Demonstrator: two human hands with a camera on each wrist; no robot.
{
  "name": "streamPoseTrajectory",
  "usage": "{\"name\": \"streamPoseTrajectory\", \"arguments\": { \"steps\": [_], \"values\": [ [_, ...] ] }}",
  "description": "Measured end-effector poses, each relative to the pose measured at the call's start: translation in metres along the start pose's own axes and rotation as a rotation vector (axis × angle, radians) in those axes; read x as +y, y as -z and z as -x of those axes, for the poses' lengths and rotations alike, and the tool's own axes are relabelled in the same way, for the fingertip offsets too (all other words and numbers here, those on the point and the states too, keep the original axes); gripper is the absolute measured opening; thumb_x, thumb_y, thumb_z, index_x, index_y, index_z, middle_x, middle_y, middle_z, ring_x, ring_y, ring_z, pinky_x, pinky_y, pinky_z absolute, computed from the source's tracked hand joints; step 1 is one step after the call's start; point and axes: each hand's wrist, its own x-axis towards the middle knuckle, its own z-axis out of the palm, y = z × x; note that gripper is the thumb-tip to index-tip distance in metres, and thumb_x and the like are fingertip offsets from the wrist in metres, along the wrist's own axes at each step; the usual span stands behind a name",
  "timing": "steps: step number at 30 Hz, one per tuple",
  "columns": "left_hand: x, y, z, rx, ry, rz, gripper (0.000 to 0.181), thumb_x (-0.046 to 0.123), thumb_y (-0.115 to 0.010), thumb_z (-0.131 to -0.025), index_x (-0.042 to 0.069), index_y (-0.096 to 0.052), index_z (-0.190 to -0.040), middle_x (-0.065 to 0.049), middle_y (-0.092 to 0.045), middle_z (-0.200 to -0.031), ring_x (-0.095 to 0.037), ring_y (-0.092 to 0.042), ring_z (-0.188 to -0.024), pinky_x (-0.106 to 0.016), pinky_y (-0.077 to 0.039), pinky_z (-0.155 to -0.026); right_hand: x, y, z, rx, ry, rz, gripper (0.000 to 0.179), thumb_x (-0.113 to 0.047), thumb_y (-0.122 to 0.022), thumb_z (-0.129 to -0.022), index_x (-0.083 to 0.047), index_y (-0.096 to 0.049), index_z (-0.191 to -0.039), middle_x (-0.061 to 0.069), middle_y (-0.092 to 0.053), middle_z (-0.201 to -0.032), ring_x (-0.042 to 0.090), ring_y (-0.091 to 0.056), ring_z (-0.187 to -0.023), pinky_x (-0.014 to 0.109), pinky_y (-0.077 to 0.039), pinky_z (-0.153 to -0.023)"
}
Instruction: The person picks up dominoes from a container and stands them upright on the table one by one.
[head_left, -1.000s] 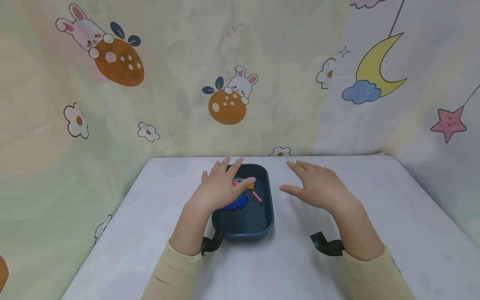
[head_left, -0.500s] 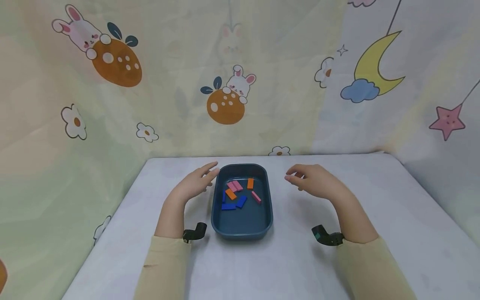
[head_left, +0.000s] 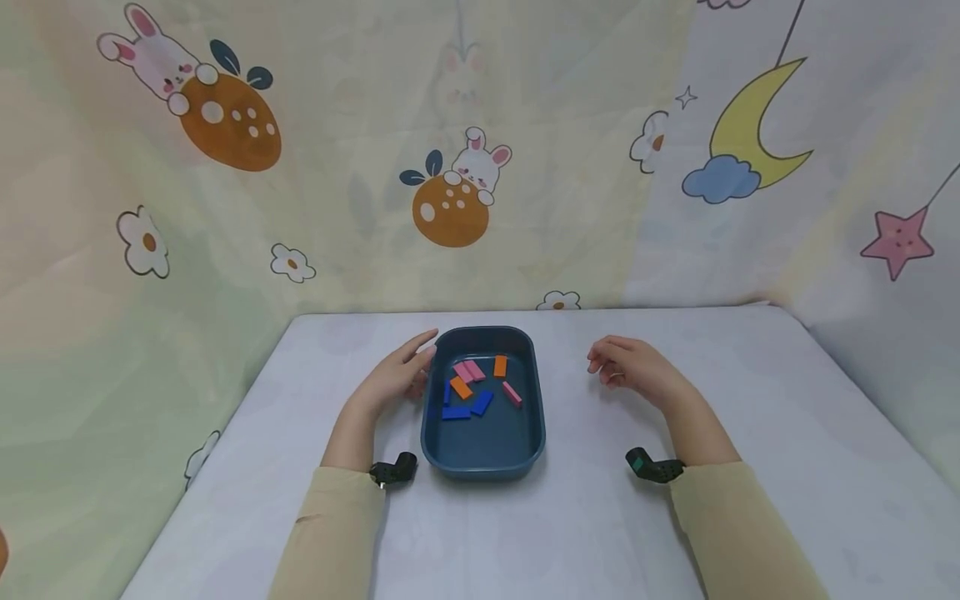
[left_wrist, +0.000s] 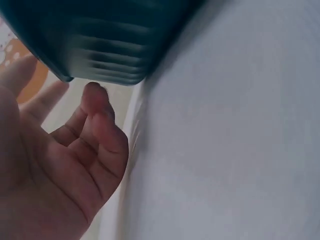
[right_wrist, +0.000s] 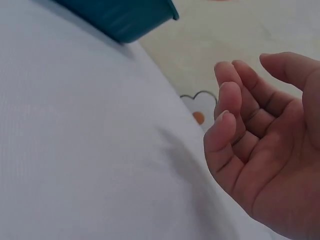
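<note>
A dark blue-green tray [head_left: 483, 450] stands on the table in the head view. Small flat rectangular pieces lie in it: a pair of orange pieces [head_left: 500, 366], pink pieces [head_left: 512, 394] and blue pieces [head_left: 482, 403]. My left hand [head_left: 393, 375] is at the tray's upper left side, fingertips right at the rim, with nothing gripped. In the left wrist view, its lower fingers bend loosely beside the ribbed tray wall [left_wrist: 110, 50]. Apart from the tray, to its right, my right hand [head_left: 630, 364] hovers over the table with loosely curled fingers and holds nothing.
A white cloth covers the table [head_left: 585, 525]. Behind it hangs a curtain [head_left: 570, 167] printed with rabbits, flowers and a moon. Each wrist carries a small black camera, the left camera [head_left: 393, 470] close to the tray's lower left side.
My left hand has moved from over the tray to its left rim, uncovering the pieces. The right hand has shifted slightly right and its fingers have curled loosely.
</note>
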Motion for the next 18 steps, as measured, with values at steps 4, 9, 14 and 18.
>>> {"name": "streamPoseTrajectory", "arguments": {
  "steps": [4,9,14,18],
  "values": [
    [-0.008,-0.002,-0.002,0.016,-0.040,0.025,0.051,0.054,-0.049,-0.099,0.045,-0.038,-0.148,-0.010,-0.057,-0.088,-0.025,-0.058,-0.072,-0.031,-0.051,-0.064,0.011,0.003,-0.002,-0.036,-0.003,-0.101,0.051,-0.039,-0.049,-0.103,0.009,-0.051,-0.122,0.002,-0.065,-0.095,0.016,-0.057,-0.080,0.031,-0.053,-0.074],
    [-0.013,-0.005,-0.003,0.018,-0.075,0.070,0.047,0.052,-0.056,-0.096,0.051,-0.044,-0.142,-0.010,-0.051,-0.078,-0.026,-0.054,-0.070,-0.032,-0.047,-0.064,0.018,0.005,-0.004,-0.052,-0.006,-0.203,0.047,-0.036,-0.049,-0.104,0.008,-0.050,-0.121,-0.002,-0.066,-0.093,0.014,-0.058,-0.077,0.029,-0.052,-0.072],
    [-0.015,-0.007,-0.005,0.017,-0.109,0.127,0.048,0.046,-0.061,-0.096,0.045,-0.048,-0.142,-0.007,-0.050,-0.081,-0.025,-0.052,-0.068,-0.030,-0.046,-0.063,0.021,0.006,-0.005,-0.050,-0.011,-0.228,0.047,-0.036,-0.050,-0.103,0.007,-0.051,-0.121,-0.003,-0.067,-0.091,0.012,-0.058,-0.076,0.028,-0.052,-0.071],
    [-0.015,-0.008,-0.007,0.031,-0.143,0.139,0.049,0.039,-0.061,-0.097,0.037,-0.049,-0.144,-0.006,-0.050,-0.083,-0.021,-0.052,-0.067,-0.028,-0.047,-0.062,0.023,0.006,-0.006,-0.050,-0.008,-0.237,0.047,-0.035,-0.050,-0.103,0.009,-0.050,-0.121,-0.002,-0.066,-0.091,0.012,-0.058,-0.075,0.027,-0.052,-0.070]
  ]
}}
